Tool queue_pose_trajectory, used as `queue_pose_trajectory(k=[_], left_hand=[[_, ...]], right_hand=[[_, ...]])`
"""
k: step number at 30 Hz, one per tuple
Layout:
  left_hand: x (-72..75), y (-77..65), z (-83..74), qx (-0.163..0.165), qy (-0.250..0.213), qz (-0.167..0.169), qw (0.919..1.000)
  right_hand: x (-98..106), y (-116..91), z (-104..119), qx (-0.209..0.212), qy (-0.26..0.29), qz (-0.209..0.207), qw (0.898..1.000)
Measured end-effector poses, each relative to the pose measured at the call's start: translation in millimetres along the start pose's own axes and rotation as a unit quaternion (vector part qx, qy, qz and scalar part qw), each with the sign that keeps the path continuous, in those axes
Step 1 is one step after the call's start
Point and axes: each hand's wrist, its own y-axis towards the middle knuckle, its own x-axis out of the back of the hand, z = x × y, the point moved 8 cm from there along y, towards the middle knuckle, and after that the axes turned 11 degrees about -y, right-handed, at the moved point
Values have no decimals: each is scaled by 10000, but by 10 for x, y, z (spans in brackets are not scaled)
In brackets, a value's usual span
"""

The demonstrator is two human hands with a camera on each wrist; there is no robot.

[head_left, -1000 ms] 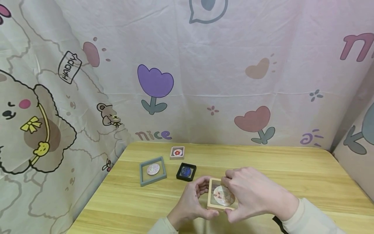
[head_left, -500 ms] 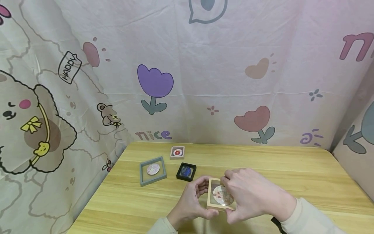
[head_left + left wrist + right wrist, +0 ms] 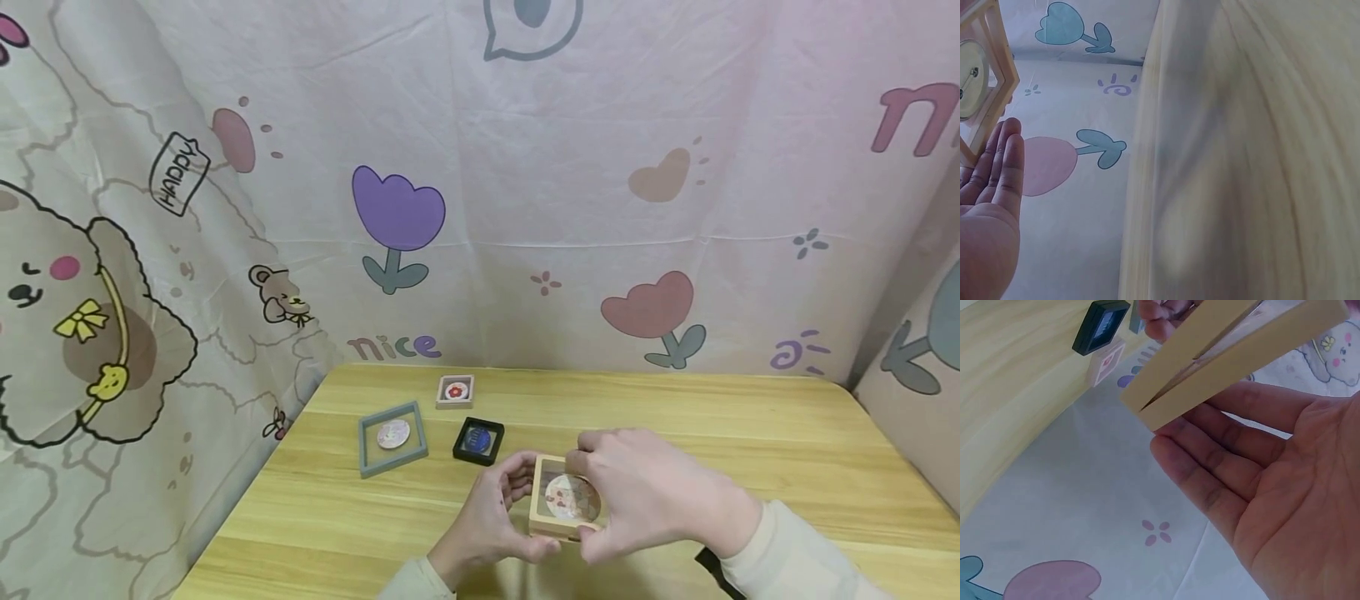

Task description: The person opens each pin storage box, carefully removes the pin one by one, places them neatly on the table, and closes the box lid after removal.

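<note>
Both hands hold a tan square display frame (image 3: 551, 526) with clear film, raised over the near part of the table. A round badge (image 3: 562, 497) with a printed picture sits inside; the left wrist view shows the pin on its back. My left hand (image 3: 487, 521) grips the frame's left side, thumb at the near edge. My right hand (image 3: 660, 496) grips the right side, thumb at the near right corner, covering much of that side. In the right wrist view, the frame's two halves stand apart in a narrow wedge, joined at one corner, above the right fingers (image 3: 1210, 456).
On the wooden table (image 3: 750, 433), a grey frame (image 3: 393, 464) with a pale badge lies at the left. Beside it are a black frame (image 3: 459, 447) with a blue badge and a small pink frame (image 3: 454, 405) with a flower badge. A printed cloth (image 3: 510, 167) hangs behind.
The held frame has shifted slightly left, and a thin gap now shows at its near edge by the right thumb. The right thumb has moved up a little. The frames on the table have not moved.
</note>
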Motion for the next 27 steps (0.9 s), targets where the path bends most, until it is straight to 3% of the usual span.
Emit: queue_pose_trajectory(k=[10, 20, 27], left_hand=[[6, 11, 2, 72, -241, -7, 9997], [2, 23, 0, -6, -488, 40, 9988], [22, 20, -15, -96, -653, 25, 9978]], right_hand=[[-7, 7, -113, -66, 601, 190, 9980], [4, 41, -238, 15, 1270, 135, 9918], [-22, 27, -358, -134, 1425, 64, 9897]])
